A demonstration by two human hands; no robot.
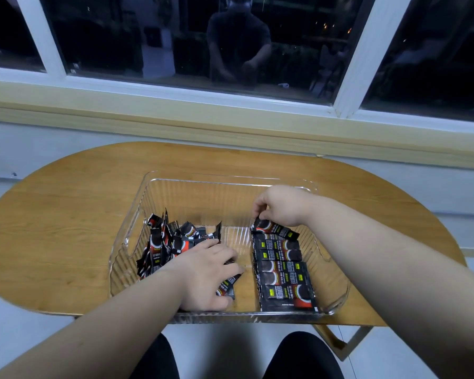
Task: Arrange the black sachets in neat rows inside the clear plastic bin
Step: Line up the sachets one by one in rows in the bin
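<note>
Pinching: right hand (pixel 279 206), fingertips closed on the left end of the top sachet (pixel 275 229), the other fingers curled
Top sachet: black, tilted, its right end lower, lying over the far end of the neat row (pixel 282 274)
Neat row: black sachets laid flat, stacked edge to edge from far to near, in the right half of the clear plastic bin (pixel 230 179); the nearest one is just beside the front wall
Left hand (pixel 205 272): palm down in the bin's middle-front, fingers curled round a small bunch (pixel 228 286) of sachets, whose ends stick out between thumb and fingers; can't tell how many
Loose pile (pixel 167 242): jumbled black sachets, some on edge, against the bin's left wall and touching the back of the left hand
Bin floor: a bare strip shows between the loose pile and the neat row
Clear plastic bin: ribbed walls, sits on the wooden oval tabletop (pixel 66 214), its front edge at the near rim
Background: dark window (pixel 192 36) with white frame, pale sill (pixel 230 124)
Bottom: dark-clad knees (pixel 301 356) below the tabletop
</note>
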